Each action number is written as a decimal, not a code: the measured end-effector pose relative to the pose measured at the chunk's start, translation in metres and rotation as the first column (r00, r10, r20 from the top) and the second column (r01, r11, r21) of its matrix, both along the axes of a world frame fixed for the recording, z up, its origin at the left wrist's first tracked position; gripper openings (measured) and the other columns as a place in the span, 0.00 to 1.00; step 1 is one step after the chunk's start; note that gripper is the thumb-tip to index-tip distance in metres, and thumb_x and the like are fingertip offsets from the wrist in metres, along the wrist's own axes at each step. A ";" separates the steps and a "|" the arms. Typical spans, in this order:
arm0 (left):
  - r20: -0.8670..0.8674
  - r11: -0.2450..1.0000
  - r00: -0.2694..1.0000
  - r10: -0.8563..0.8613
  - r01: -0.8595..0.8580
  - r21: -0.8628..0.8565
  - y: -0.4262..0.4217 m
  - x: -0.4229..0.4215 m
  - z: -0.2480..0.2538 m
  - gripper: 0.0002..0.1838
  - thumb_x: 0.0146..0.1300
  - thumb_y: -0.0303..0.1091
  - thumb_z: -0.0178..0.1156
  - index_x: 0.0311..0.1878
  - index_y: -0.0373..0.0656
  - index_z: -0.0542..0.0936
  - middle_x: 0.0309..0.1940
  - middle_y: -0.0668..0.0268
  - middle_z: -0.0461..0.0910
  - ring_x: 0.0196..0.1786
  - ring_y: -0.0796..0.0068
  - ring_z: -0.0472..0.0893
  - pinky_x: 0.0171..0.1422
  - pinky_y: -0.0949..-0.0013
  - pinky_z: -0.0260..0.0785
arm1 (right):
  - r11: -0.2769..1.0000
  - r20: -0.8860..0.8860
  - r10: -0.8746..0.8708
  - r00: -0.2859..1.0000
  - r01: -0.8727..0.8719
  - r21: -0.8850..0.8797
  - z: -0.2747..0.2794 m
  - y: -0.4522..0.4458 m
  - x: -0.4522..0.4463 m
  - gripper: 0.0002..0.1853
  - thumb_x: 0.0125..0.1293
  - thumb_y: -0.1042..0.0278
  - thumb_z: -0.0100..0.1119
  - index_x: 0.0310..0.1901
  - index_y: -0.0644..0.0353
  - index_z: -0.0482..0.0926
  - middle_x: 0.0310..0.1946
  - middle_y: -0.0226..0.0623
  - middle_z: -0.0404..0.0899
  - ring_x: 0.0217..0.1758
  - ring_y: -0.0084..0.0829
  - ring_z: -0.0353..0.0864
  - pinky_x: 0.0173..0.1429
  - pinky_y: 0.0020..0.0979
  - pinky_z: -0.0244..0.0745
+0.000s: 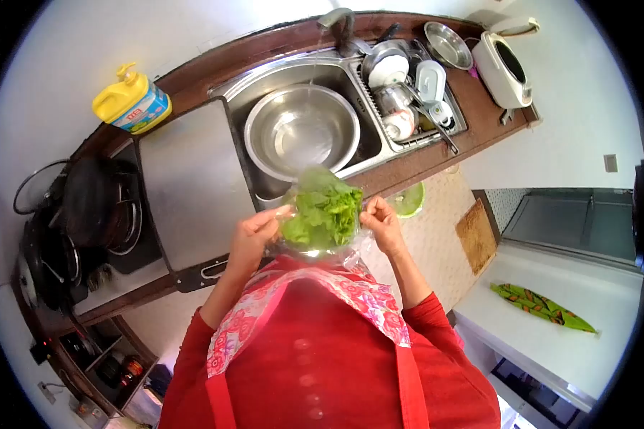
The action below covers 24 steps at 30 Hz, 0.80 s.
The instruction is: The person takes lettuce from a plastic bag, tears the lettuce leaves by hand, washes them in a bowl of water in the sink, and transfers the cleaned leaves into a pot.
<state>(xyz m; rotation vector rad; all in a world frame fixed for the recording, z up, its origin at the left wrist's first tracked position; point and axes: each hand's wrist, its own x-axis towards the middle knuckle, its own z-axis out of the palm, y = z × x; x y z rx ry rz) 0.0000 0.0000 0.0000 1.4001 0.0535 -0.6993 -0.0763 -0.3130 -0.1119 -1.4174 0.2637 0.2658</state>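
Leafy green lettuce sits inside a clear plastic bag, held in front of my apron at the counter's edge. My left hand pinches the bag on its left side, and my right hand pinches it on the right. Just beyond the lettuce, a large steel basin rests in the sink. A thin stream of water seems to fall from the faucet towards the basin.
A steel board lies left of the sink, with a yellow soap bottle behind it and dark pans farther left. Dishes fill the right rack, near a steel bowl and a white appliance. A green basin stands below.
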 end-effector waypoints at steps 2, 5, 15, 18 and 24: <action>-0.012 0.999 0.999 -0.032 0.032 -0.027 0.005 -0.006 0.006 0.16 0.65 0.28 0.49 0.54 0.37 0.75 0.45 0.65 0.80 0.43 0.83 0.75 0.50 0.80 0.65 | 0.994 0.113 -0.049 0.992 0.060 -0.097 0.039 0.027 -0.002 0.28 0.57 0.66 0.61 0.60 0.52 0.65 0.47 0.31 0.68 0.44 0.21 0.68 0.45 0.25 0.72; 0.024 0.992 1.000 0.003 0.000 -0.127 -0.012 -0.003 -0.010 0.15 0.65 0.27 0.48 0.53 0.36 0.76 0.45 0.63 0.80 0.43 0.82 0.75 0.51 0.77 0.66 | 0.969 0.105 -0.132 0.986 0.151 -0.198 0.075 0.028 0.013 0.26 0.59 0.65 0.60 0.60 0.53 0.67 0.46 0.31 0.70 0.45 0.23 0.69 0.46 0.22 0.70; 0.040 0.966 0.970 -0.239 0.242 -0.087 -0.027 -0.006 -0.016 0.14 0.61 0.24 0.49 0.48 0.34 0.79 0.44 0.63 0.81 0.46 0.79 0.77 0.55 0.77 0.65 | 0.438 0.176 0.378 0.909 -0.008 -0.899 0.090 0.067 0.063 0.20 0.49 0.59 0.65 0.45 0.55 0.79 0.49 0.38 0.75 0.51 0.41 0.73 0.51 0.39 0.70; 0.032 0.972 0.975 -0.221 0.223 -0.074 -0.028 -0.004 -0.015 0.15 0.58 0.24 0.50 0.47 0.34 0.80 0.43 0.62 0.81 0.47 0.77 0.77 0.55 0.76 0.65 | 0.459 0.124 0.319 0.940 -0.038 -0.888 0.082 0.071 0.072 0.15 0.48 0.62 0.65 0.38 0.56 0.81 0.44 0.38 0.78 0.46 0.41 0.76 0.47 0.40 0.72; -0.014 0.975 0.998 -0.053 0.049 -0.215 0.004 -0.015 -0.042 0.14 0.54 0.22 0.48 0.41 0.29 0.80 0.42 0.54 0.80 0.46 0.67 0.79 0.55 0.71 0.66 | 0.638 0.111 -0.129 0.985 0.168 -0.751 0.042 0.042 0.073 0.07 0.54 0.68 0.61 0.33 0.61 0.81 0.29 0.37 0.82 0.33 0.31 0.80 0.40 0.31 0.73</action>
